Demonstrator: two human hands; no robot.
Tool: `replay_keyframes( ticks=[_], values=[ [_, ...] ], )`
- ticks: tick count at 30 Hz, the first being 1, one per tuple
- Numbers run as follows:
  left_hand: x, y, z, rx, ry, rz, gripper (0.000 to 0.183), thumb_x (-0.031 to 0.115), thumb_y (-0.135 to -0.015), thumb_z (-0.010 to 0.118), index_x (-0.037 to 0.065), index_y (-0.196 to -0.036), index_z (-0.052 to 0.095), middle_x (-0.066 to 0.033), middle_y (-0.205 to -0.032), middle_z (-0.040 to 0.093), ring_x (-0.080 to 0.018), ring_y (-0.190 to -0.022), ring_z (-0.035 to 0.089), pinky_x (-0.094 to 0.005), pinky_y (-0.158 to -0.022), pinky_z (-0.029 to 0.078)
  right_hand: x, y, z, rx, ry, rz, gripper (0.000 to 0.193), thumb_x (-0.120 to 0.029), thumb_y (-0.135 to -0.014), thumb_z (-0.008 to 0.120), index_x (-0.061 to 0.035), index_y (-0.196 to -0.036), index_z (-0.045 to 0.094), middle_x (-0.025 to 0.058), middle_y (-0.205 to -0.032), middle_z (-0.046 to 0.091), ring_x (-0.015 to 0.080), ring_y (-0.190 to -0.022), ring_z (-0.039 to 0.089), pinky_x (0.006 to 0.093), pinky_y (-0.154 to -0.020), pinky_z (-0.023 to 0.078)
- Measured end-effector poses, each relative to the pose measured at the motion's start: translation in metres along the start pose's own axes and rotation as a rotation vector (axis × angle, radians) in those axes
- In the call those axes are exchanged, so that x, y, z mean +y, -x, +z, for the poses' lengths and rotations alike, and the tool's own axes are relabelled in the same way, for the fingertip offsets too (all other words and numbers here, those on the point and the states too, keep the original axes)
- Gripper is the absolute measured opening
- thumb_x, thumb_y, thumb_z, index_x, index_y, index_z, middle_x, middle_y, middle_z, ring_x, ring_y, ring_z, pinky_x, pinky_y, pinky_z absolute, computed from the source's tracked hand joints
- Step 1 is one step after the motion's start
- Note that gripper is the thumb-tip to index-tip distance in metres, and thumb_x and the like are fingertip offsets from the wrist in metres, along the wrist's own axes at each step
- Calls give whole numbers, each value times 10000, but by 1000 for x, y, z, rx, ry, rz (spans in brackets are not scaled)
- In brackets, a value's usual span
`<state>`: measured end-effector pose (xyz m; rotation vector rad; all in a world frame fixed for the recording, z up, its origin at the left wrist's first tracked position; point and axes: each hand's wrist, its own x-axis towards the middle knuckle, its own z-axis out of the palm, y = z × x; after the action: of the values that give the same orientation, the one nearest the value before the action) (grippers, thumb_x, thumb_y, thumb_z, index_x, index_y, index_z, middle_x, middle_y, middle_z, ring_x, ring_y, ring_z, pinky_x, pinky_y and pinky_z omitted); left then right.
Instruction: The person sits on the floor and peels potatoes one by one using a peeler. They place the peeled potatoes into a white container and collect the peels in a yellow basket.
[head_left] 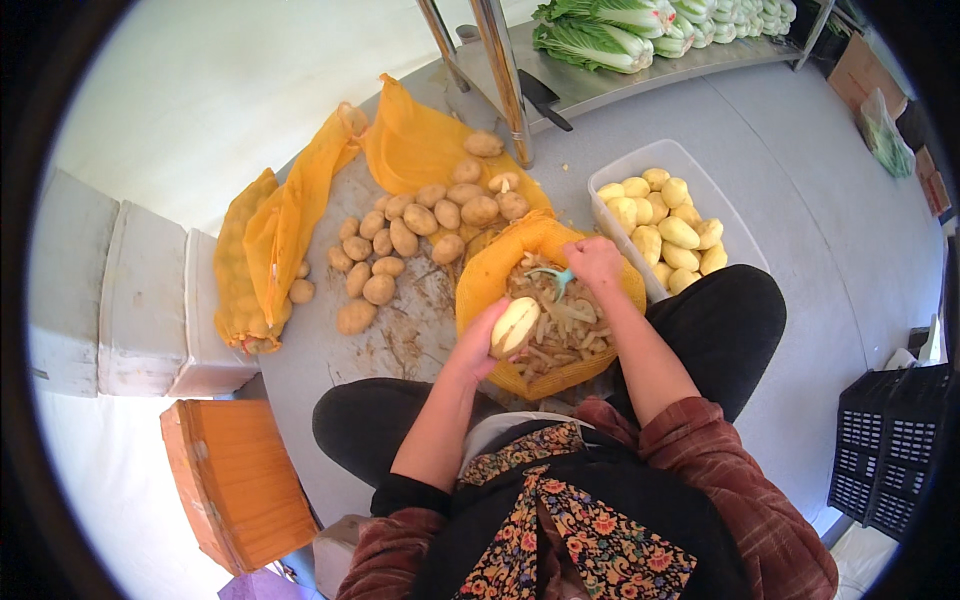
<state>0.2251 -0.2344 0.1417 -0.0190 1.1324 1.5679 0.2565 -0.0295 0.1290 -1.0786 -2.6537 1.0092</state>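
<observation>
**spudwatcher:** ok so what's actually in the hands here? Looks like potato duty.

**peel_n_go:** Yep. The left hand [478, 345] is wrapped around a half-peeled potato [514, 326], fingers closed on its lower end, holding it just over the near-left rim of the orange mesh sack [480, 275] that's full of peelings [565, 330]. The right hand [595, 262] is closed on a teal peeler [553, 276], sitting at about 1 o'clock from the potato, not touching it as far as I can see.

**spudwatcher:** Which way is the potato lying?

**peel_n_go:** Long axis runs from roughly 7 o'clock to 1 o'clock. The pale, peeled end points up toward 1 o'clock, toward the peeler; the other end is buried in the palm. The peeler's head points toward 8 o'clock, back at the potato.

**spudwatcher:** And the stuff around it?

**peel_n_go:** Unpeeled potatoes [410, 235] are spread on the floor at 10–11 o'clock from the sack, with two more orange net bags [270, 240] past them. A clear plastic tub [690, 165] of peeled yellow potatoes [665, 225] sits at 1–2 o'clock, just beside the sack. Napa cabbages [640, 25] on a metal shelf way up at 12–1.
</observation>
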Motion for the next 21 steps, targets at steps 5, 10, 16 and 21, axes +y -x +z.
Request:
replay_keyframes(
  ticks=[5,10,16,21],
  values=[
    [-7,-7,0,153,6,122,444,413,-866,287,39,-994,490,-77,-776,550,-155,-595,532,-252,-421,386,-15,19,3,-55,-75,-228,330,-310,-701,437,-33,-621,598,140,-665,577,303,-618,551,362,-595,442],
    [-12,-15,7,333,-311,343,459,427,-865,281,39,-1016,474,-84,-789,540,-169,-610,530,-290,-477,420,-21,19,3,-107,-135,-174,331,-319,-699,439,-40,-621,599,146,-671,576,302,-633,554,365,-606,439],
    [3,7,8,-36,130,126,446,413,-854,335,24,-1023,471,-86,-828,545,-207,-647,547,-310,-537,451,3,-4,-5,-7,-116,113,342,-336,-694,448,-36,-625,597,161,-682,573,306,-645,556,374,-616,438],
    [4,-3,15,260,238,155,388,377,-843,387,42,-1016,478,-76,-850,556,-180,-679,561,-301,-554,460,-11,15,2,59,-136,-236,353,-331,-709,430,-37,-601,593,153,-701,576,300,-656,557,370,-609,440]
  ],
)
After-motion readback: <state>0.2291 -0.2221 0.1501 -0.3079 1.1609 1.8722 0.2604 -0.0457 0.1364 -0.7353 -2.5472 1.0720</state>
